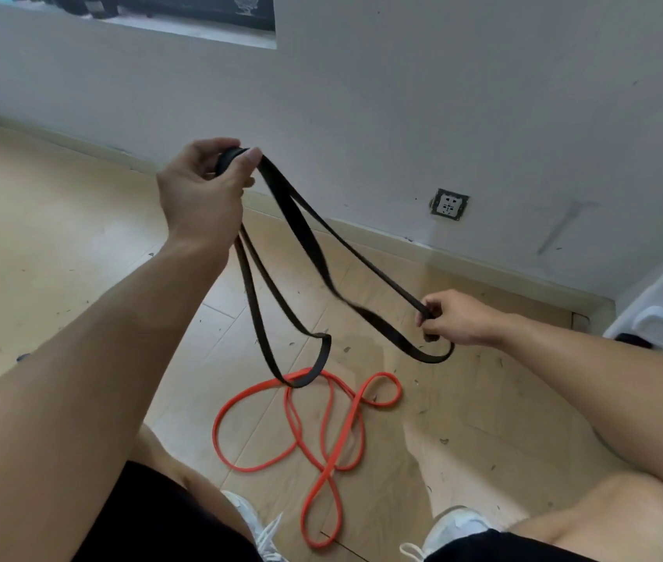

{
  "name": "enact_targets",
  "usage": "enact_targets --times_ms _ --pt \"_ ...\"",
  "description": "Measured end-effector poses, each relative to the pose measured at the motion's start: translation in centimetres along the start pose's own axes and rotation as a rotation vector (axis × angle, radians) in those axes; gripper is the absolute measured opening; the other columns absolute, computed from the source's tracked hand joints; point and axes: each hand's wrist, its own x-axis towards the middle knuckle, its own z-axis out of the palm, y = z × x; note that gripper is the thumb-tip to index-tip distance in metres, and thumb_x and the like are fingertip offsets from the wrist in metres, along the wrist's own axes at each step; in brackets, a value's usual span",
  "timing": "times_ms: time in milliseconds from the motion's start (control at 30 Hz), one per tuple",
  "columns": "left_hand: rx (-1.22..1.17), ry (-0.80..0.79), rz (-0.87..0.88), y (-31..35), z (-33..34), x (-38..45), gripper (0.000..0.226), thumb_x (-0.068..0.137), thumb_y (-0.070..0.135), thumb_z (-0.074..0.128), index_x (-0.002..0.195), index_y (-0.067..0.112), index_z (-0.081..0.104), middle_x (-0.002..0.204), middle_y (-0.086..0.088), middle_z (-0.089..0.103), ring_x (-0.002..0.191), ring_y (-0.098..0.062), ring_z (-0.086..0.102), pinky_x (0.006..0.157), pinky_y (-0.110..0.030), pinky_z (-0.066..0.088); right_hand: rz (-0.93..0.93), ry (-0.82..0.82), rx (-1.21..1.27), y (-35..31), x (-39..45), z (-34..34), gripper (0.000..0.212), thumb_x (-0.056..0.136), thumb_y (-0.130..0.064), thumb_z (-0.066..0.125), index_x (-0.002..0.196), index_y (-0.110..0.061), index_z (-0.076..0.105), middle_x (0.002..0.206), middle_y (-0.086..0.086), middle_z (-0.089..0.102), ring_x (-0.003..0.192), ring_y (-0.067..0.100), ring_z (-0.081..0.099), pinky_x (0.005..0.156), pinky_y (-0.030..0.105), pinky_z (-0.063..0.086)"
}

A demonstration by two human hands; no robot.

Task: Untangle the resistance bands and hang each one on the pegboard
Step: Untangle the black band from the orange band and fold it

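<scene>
both hands grip the black band (305,241): left hand (204,188) high, right hand (451,318) lower. near the feet, the orange band (321,436) lies looped on the floor (58,237)

Both forearms are bare from elbow to wrist, with no sleeve, watch, band or glove showing on either. The left hand (200,188) and the right hand (453,318) carry no rings that can be seen. Far below the left hand, black shorts (151,517) cover the thigh, and a second black hem shows below the right hand, with bare knees above both. White lace-up shoes (453,529) sit beneath the hands, the laces loose and pale, the left shoe mostly hidden by the shorts.
</scene>
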Motion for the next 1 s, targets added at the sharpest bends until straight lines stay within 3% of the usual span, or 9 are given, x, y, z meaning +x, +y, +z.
enact_targets --times_ms 100,267,367,500,600,700,767,867,1000 --pt "0.007 0.023 -0.013 -0.6 -0.3 0.5 0.023 0.081 0.023 0.085 0.099 0.016 0.073 0.087 -0.001 0.073 0.068 -0.011 0.071 0.068 -0.019 0.054 0.094 0.116 -0.033 1.4 0.0 -0.7 0.010 0.093 -0.027 0.069 0.087 -0.018 0.071 0.083 0.005 0.072 0.073 0.019 0.061 0.066 0.031 0.044" --pt "0.004 0.095 -0.120 -2.0 -0.8 1.2 0.021 0.080 0.022 0.085 0.097 0.017 0.073 0.082 0.003 0.072 0.067 -0.010 0.070 0.070 -0.019 0.054 0.136 0.132 0.037 1.7 0.0 -1.3 0.012 0.089 -0.030 0.070 0.083 -0.019 0.071 0.089 0.005 0.074 0.084 0.022 0.067 0.073 0.033 0.049" --pt "-0.001 0.155 -0.136 -2.4 -1.2 1.8 0.024 0.081 0.022 0.084 0.100 0.014 0.073 0.081 0.004 0.071 0.067 -0.010 0.069 0.070 -0.018 0.054 0.112 0.064 0.004 1.8 -0.2 -1.0 0.008 0.083 -0.019 0.078 0.088 -0.022 0.073 0.091 0.000 0.074 0.091 0.021 0.070 0.083 0.035 0.055" --pt "0.015 0.178 -0.115 -2.5 -1.7 2.2 0.027 0.082 0.022 0.083 0.105 0.010 0.073 0.079 0.005 0.070 0.068 -0.012 0.068 0.070 -0.019 0.055 0.017 0.138 -0.113 2.3 -0.3 -1.6 0.020 0.080 -0.014 0.084 0.077 -0.030 0.072 0.089 -0.006 0.068 0.093 0.019 0.062 0.074 0.029 0.048" --pt "0.028 0.164 -0.083 -2.6 -1.8 2.0 0.026 0.082 0.023 0.083 0.103 0.012 0.072 0.080 0.004 0.070 0.069 -0.013 0.068 0.076 -0.022 0.058 -0.092 0.290 -0.262 2.3 -0.1 -2.2 0.024 0.077 -0.021 0.086 0.074 -0.035 0.066 0.108 -0.011 0.058 0.114 0.016 0.046 0.096 0.038 0.048" --pt "0.047 0.150 -0.053 -2.5 -1.7 1.9 0.025 0.082 0.024 0.083 0.102 0.015 0.072 0.082 0.004 0.071 0.070 -0.012 0.070 0.075 -0.021 0.058 -0.160 0.219 -0.283 2.1 -0.2 -2.1 0.021 0.079 -0.023 0.085 0.077 -0.033 0.065 0.129 -0.016 0.049 0.131 0.009 0.034 0.113 0.039 0.034" --pt "0.060 0.145 -0.049 -2.5 -1.7 1.9 0.025 0.082 0.026 0.083 0.101 0.016 0.072 0.081 0.005 0.071 0.070 -0.011 0.070 0.074 -0.021 0.058 -0.147 0.149 -0.257 2.2 -0.1 -1.7 0.020 0.081 -0.023 0.083 0.078 -0.028 0.064 0.129 -0.014 0.055 0.126 0.010 0.045 0.109 0.038 0.040" --pt "0.062 0.156 -0.067 -2.7 -1.8 2.1 0.026 0.081 0.027 0.084 0.102 0.016 0.073 0.082 0.004 0.072 0.070 -0.011 0.071 0.072 -0.021 0.058 -0.032 0.047 0.072 2.6 -0.1 -1.1 0.015 0.088 -0.009 0.077 0.089 -0.014 0.063 0.110 0.005 0.070 0.100 0.026 0.070 0.077 0.033 0.061" --pt "0.058 0.208 -0.131 -3.1 -2.4 2.6 0.028 0.083 0.027 0.083 0.105 0.016 0.072 0.085 0.005 0.073 0.070 -0.010 0.072 0.067 -0.019 0.056 0.070 0.149 0.516 2.8 -0.1 -0.7 0.031 0.090 0.017 0.064 0.107 -0.006 0.052 0.116 0.013 0.059 0.088 0.025 0.068 0.061 0.026 0.064"
